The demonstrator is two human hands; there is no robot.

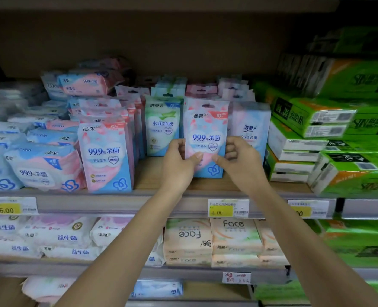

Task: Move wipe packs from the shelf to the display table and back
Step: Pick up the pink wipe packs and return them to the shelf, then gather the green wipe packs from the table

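A pink-and-blue wipe pack [205,129] stands upright on the wooden shelf [152,173], at the front of its row. My left hand [179,165] grips its lower left edge, thumb on the front. My right hand [241,160] grips its lower right edge the same way. Both hands hide the pack's lower corners. A matching pink-and-blue pack [106,156] stands at the shelf front to the left. A green wipe pack [162,127] stands just behind and left of the held one.
Larger wipe packs [44,167] are piled at the left. Green tissue bundles [330,134] are stacked at the right. Price tags [228,208] line the shelf rail. Tissue packs [212,240] fill the shelf below. Bare wood shows between the two front packs.
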